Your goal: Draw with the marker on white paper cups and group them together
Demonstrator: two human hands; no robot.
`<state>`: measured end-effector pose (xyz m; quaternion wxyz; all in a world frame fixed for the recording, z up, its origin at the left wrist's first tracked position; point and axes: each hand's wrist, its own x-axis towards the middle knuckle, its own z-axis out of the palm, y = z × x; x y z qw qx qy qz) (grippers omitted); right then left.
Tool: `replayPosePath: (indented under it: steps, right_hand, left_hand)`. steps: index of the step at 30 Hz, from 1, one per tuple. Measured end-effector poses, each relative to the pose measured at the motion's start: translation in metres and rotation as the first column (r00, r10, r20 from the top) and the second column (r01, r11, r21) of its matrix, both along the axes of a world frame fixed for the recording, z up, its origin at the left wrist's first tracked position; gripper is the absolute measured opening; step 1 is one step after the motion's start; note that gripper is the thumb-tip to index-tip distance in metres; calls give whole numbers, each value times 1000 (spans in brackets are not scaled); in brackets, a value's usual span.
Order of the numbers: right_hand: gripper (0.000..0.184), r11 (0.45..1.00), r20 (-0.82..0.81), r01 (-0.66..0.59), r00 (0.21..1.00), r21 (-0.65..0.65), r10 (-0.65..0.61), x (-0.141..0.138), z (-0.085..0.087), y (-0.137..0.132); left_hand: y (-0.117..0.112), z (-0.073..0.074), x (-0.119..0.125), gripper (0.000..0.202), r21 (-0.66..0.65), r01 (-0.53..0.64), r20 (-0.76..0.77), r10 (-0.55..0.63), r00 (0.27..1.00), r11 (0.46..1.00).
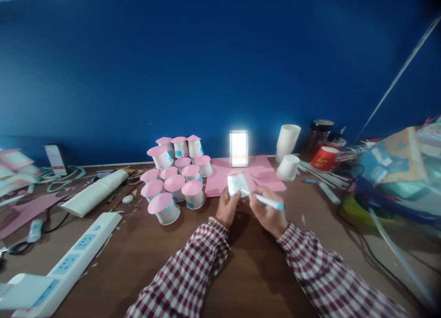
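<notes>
- Left hand point(227, 207): one; fingers closed around a cup point(235, 184), white with faint blue marks, held up off the table point(251, 272) in front of the pink sheet point(214, 182).
- Right hand point(270, 213): one; fingers gripping a marker point(268, 200), white, blue-ended, its other end at the cup.
- Pink-topped cups point(164, 211): a group, left of the hands, standing close together.
- White stack point(288, 141): paper cups, beyond the hands, right; a single upturned cup point(288, 166) just beside.
- Red cup point(324, 159): upturned, farther right.
- Power strip point(82, 244): white, near left, plug fitted.
</notes>
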<state>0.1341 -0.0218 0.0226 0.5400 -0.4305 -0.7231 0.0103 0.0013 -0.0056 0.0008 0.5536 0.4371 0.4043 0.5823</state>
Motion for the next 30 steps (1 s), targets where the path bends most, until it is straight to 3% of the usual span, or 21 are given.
replayPosePath:
  steps: [16,30]
  right_hand:
    - [10,999,-14,36,999,-13,-36,1,1,1]
    - [10,999,-66,27,997,-30,-29,1,1,1]
  left_hand:
    - [2,-9,-1,36,16,1,-23,-1,1000,1000]
    - [0,-4,-1,35,29,-1,-48,3,999,1000]
